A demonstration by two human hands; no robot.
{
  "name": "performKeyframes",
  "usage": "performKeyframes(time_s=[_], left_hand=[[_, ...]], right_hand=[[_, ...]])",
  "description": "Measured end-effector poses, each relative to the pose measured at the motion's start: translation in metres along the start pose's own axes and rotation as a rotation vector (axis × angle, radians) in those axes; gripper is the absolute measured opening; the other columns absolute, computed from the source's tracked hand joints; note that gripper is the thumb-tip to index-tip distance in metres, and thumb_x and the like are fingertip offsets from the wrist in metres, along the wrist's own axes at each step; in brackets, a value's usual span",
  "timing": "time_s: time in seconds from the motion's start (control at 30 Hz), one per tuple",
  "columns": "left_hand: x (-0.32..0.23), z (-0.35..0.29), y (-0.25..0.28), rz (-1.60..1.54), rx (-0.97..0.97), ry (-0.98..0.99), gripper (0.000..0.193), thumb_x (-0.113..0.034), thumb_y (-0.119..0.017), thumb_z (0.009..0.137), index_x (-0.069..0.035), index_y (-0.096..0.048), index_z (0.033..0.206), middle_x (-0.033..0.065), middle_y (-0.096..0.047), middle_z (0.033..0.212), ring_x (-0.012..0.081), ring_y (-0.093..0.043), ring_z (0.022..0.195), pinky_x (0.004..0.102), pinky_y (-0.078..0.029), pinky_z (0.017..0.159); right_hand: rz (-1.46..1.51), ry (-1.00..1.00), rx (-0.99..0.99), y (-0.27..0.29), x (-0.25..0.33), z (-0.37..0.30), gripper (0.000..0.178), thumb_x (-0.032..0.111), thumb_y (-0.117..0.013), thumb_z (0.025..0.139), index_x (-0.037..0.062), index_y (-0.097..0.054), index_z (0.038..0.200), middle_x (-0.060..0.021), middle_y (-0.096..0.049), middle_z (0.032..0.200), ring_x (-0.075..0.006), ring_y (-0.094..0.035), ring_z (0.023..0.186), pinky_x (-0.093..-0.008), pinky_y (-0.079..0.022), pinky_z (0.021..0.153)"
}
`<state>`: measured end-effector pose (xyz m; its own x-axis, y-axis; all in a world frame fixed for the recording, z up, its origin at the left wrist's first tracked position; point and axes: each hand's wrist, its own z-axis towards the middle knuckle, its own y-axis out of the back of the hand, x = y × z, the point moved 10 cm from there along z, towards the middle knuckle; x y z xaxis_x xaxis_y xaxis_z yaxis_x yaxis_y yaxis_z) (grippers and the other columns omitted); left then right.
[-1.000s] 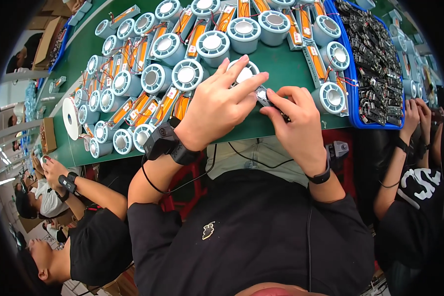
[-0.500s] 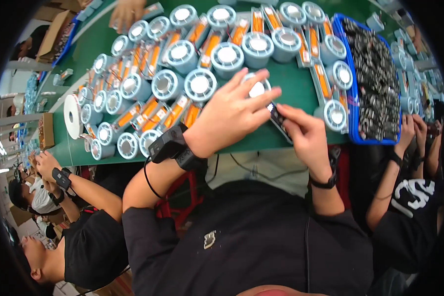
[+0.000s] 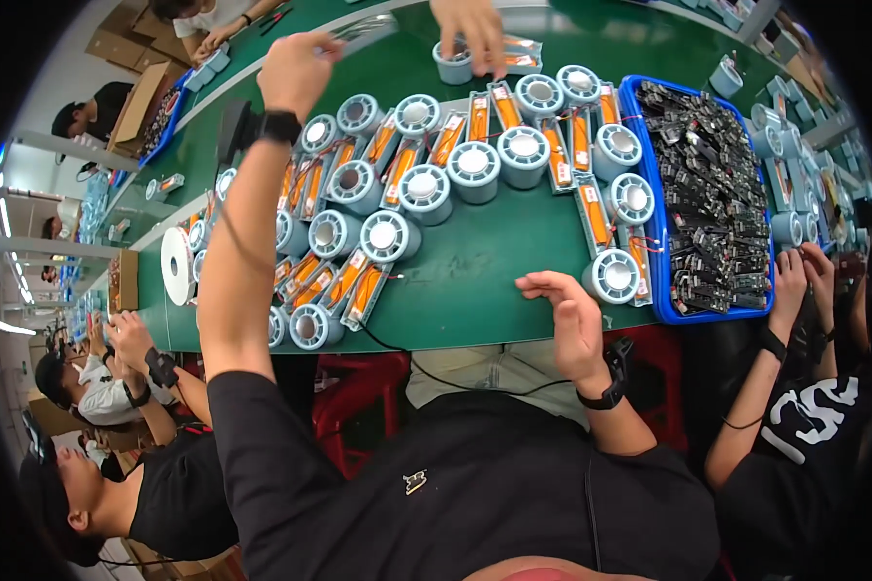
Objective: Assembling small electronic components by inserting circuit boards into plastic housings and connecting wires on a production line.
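Observation:
My left hand [image 3: 298, 73] is stretched far over the table at the left, past the rows of light-blue round housings [image 3: 358, 113]. Its fingers look bent together, and whatever they hold, if anything, is hidden. My right hand [image 3: 574, 324] hovers above the near table edge, thumb and fingers apart, with nothing in it. The closest part to it is a round housing [image 3: 613, 276] joined to a flat tray that carries an orange pack with red wires [image 3: 639, 259]. Several more of these units lie in rows, caps upward.
A blue bin [image 3: 661, 290] full of black circuit boards stands right. At the far side, another person's hand [image 3: 472, 34] reaches over a housing [image 3: 452, 64]. A white reel [image 3: 175, 266] stands left. Co-workers sit at both sides. The green table [image 3: 475, 257] lies between the rows.
My left hand has left the middle housing and swung far and left. My right hand has let go of the dark strip and opened. That housing is gone from the middle; the view has shifted.

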<state>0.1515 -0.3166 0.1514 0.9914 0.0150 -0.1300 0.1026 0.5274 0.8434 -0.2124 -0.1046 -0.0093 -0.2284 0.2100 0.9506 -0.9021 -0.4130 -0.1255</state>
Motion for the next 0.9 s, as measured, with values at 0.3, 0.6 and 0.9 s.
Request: performKeyframes(time_s=[0.3,0.6,0.9], left_hand=[[0.052,0.018,-0.107,0.256,0.519,0.009,0.03,-0.028,-0.071,0.088,-0.011,-0.077,0.111,0.017,-0.074,0.112,0.0363,-0.07,0.105,0.045,-0.057,0.089],[-0.264,-0.132,-0.034,-0.016,0.282,-0.65,0.062,-0.037,-0.083,0.079,-0.01,-0.062,0.131,0.0094,-0.067,0.113,0.0303,-0.061,0.115,0.0588,-0.036,0.113],[-0.264,-0.203,0.057,-0.354,0.614,-0.598,0.053,-0.01,-0.079,0.072,-0.007,-0.06,0.122,0.0123,-0.06,0.117,0.0346,-0.055,0.122,0.046,-0.041,0.109]], right_hand=[[-0.061,-0.143,-0.028,0.003,-0.008,-0.002,0.035,0.023,-0.05,0.108,-0.0069,-0.061,0.122,-0.0151,-0.069,0.116,-0.0203,-0.064,0.105,-0.0326,-0.05,0.096],[-0.291,-0.011,0.072,-0.01,0.012,0.011,0.013,-0.003,-0.061,0.093,-0.0036,-0.068,0.103,-0.0142,-0.071,0.097,-0.0251,-0.067,0.089,-0.0337,-0.053,0.081],[-0.375,0.397,0.07,0.029,0.141,-0.023,0.009,-0.005,-0.062,0.091,-0.0037,-0.07,0.094,-0.0117,-0.072,0.087,-0.0297,-0.066,0.078,-0.0372,-0.053,0.075]])
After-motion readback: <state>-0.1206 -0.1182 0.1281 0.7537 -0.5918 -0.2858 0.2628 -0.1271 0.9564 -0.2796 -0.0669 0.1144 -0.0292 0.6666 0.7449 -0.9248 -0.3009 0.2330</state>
